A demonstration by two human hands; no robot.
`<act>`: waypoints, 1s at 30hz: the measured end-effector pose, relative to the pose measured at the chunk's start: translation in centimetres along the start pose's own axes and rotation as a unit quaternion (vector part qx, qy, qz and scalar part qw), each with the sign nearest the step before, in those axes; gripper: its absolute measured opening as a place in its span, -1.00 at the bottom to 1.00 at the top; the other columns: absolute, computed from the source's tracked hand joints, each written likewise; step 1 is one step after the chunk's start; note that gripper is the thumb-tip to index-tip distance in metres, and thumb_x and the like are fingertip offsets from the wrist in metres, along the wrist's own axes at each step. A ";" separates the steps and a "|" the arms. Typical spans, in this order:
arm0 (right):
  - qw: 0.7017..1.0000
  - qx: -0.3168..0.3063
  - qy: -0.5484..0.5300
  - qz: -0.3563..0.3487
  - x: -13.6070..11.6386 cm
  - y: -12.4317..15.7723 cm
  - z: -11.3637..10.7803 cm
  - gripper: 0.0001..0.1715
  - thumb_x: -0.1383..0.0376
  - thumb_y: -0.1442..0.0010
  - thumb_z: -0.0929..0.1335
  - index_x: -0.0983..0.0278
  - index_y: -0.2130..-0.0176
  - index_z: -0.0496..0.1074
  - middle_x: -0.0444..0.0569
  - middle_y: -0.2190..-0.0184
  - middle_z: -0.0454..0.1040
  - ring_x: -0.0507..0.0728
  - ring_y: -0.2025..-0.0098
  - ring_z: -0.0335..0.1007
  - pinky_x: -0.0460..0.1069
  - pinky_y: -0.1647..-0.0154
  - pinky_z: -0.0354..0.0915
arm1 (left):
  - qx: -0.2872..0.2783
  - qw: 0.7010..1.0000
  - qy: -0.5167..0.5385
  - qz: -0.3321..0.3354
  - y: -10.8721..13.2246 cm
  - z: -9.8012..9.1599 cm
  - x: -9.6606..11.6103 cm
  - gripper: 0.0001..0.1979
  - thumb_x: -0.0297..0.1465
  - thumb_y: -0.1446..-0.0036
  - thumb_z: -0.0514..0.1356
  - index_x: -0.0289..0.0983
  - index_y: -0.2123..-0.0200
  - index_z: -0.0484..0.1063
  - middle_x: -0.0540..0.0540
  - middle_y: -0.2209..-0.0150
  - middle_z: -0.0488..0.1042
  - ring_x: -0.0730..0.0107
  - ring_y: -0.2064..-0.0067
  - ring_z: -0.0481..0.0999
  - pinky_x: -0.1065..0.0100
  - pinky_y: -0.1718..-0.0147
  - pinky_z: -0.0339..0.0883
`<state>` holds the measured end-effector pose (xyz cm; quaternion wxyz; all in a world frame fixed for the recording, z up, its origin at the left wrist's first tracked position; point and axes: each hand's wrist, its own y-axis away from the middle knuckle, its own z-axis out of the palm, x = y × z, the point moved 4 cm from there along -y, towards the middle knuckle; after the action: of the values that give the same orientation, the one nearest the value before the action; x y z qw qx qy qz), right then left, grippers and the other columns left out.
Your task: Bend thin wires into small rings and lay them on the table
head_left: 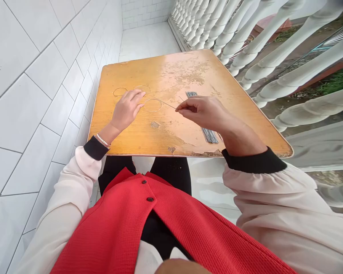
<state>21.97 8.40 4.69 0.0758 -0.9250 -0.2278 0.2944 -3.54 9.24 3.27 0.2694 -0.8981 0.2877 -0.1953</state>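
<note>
A thin wire bent into a loop (153, 111) has a straight tail running off to the right. My right hand (202, 110) pinches the end of that tail between thumb and fingertips, over the table. My left hand (127, 108) is at the left side of the loop, its thumb tip at the loop's edge and its fingers apart from the thumb. Beyond the left hand are two more wire loops, one at the left (120, 88) and one partly covered by the fingers (143, 86). A bundle of straight grey wires (210, 136) lies partly hidden under my right hand.
The worn wooden table (125, 140) has peeling patches on its surface. A white tiled wall (40, 99) runs close along the left. White balusters (254, 64) stand along the right side. My legs are under the table's near edge.
</note>
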 end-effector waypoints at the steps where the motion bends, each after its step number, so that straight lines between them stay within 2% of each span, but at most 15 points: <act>1: 1.000 -0.003 -0.003 -0.013 0.2 0.1 0.1 -0.85 0.29 -0.14 0.37 0.17 0.36 0.59 -0.01 0.40 0.56 0.15 0.37 0.45 0.09 0.23 0.32 | -0.002 1.000 -0.009 0.011 -0.5 0.4 0.0 -0.66 -0.36 -0.35 0.15 -0.18 -0.16 0.44 -0.18 -0.18 0.48 0.14 -0.20 0.46 0.10 -0.23 0.33; 4: 1.000 0.000 -0.012 -0.028 1.1 0.8 -0.1 -0.85 0.26 -0.16 0.38 0.17 0.36 0.60 0.00 0.36 0.59 0.16 0.36 0.45 0.10 0.24 0.32 | -0.022 0.999 -0.015 0.018 -1.5 1.7 -0.2 -0.75 -0.40 -0.37 0.09 -0.19 0.00 0.52 -0.16 0.01 0.55 0.17 -0.08 0.51 0.15 -0.07 0.39; 7: 0.999 0.003 -0.030 -0.017 1.6 1.4 -0.3 -0.83 0.21 -0.19 0.39 0.16 0.35 0.61 0.00 0.34 0.61 0.14 0.35 0.45 0.08 0.26 0.31 | -0.041 0.999 -0.012 0.012 -2.1 2.6 0.0 -0.72 -0.42 -0.39 0.02 -0.20 0.21 0.55 -0.13 0.25 0.54 0.22 0.07 0.51 0.23 0.09 0.36; 12: 0.991 -0.035 -0.114 0.056 0.3 0.4 1.9 -0.83 0.18 -0.17 0.45 0.22 0.33 0.63 -0.05 0.45 0.58 0.09 0.40 0.44 0.02 0.34 0.29 | -0.080 0.995 -0.033 0.051 -2.4 3.2 2.0 -0.73 -0.47 -0.34 0.03 -0.21 0.18 0.56 -0.14 0.32 0.52 0.24 0.17 0.46 0.27 0.27 0.23; 15: 0.963 -0.049 -0.230 0.130 -0.6 -1.0 3.9 -0.83 0.23 -0.14 0.50 0.28 0.41 0.60 -0.07 0.56 0.49 0.01 0.52 0.33 -0.03 0.48 0.22 | -0.093 0.992 -0.044 0.077 -2.2 3.2 2.8 -0.76 -0.48 -0.32 0.06 -0.24 0.19 0.55 -0.13 0.35 0.52 0.24 0.22 0.45 0.27 0.33 0.15; 18: 0.918 -0.057 -0.340 0.197 -0.9 -1.9 5.5 -0.81 0.31 -0.11 0.53 0.31 0.49 0.55 -0.09 0.62 0.42 -0.05 0.57 0.25 -0.08 0.56 0.11 | -0.099 0.992 -0.020 0.075 -1.8 3.2 2.6 -0.78 -0.45 -0.32 0.08 -0.23 0.28 0.53 -0.11 0.39 0.49 0.26 0.27 0.45 0.27 0.34 0.14; 21: 0.877 -0.066 -0.407 0.246 -0.9 -2.3 6.3 -0.77 0.39 -0.05 0.56 0.32 0.55 0.51 -0.08 0.60 0.42 -0.06 0.55 0.26 -0.10 0.57 0.09 | -0.101 0.991 -0.027 0.083 -1.2 3.1 2.0 -0.75 -0.44 -0.34 0.05 -0.24 0.31 0.51 -0.11 0.37 0.51 0.29 0.27 0.47 0.29 0.34 0.15; 24: 0.850 -0.066 -0.443 0.277 -1.1 -2.2 6.6 -0.73 0.47 -0.01 0.56 0.34 0.58 0.48 -0.04 0.55 0.46 -0.06 0.53 0.29 -0.10 0.53 0.18 | -0.090 0.989 -0.044 0.110 -0.6 3.0 1.7 -0.69 -0.44 -0.37 -0.02 -0.24 0.25 0.53 -0.14 0.23 0.58 0.32 0.24 0.52 0.31 0.36 0.17; 27: 0.834 -0.064 -0.461 0.297 -1.5 -2.1 6.9 -0.74 0.54 -0.02 0.52 0.34 0.58 0.46 -0.04 0.55 0.46 -0.05 0.53 0.29 -0.10 0.51 0.21 | -0.081 0.987 -0.036 0.133 -0.1 3.1 1.4 -0.65 -0.46 -0.38 -0.06 -0.25 0.21 0.54 -0.15 0.05 0.60 0.36 0.20 0.56 0.31 0.35 0.22; 30: 0.824 -0.054 -0.472 0.308 -1.7 -2.1 7.3 -0.71 0.59 -0.06 0.44 0.35 0.59 0.43 -0.07 0.60 0.40 -0.07 0.56 0.22 -0.13 0.55 0.15 | -0.076 0.986 -0.031 0.148 0.3 3.4 1.1 -0.65 -0.47 -0.36 -0.05 -0.26 0.21 0.56 -0.16 -0.04 0.58 0.37 0.19 0.56 0.30 0.30 0.28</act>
<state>15.79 9.50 0.18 -0.1854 -0.6980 0.0456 0.6902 -1.09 9.62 0.67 0.2351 -0.8691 0.4228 -0.1030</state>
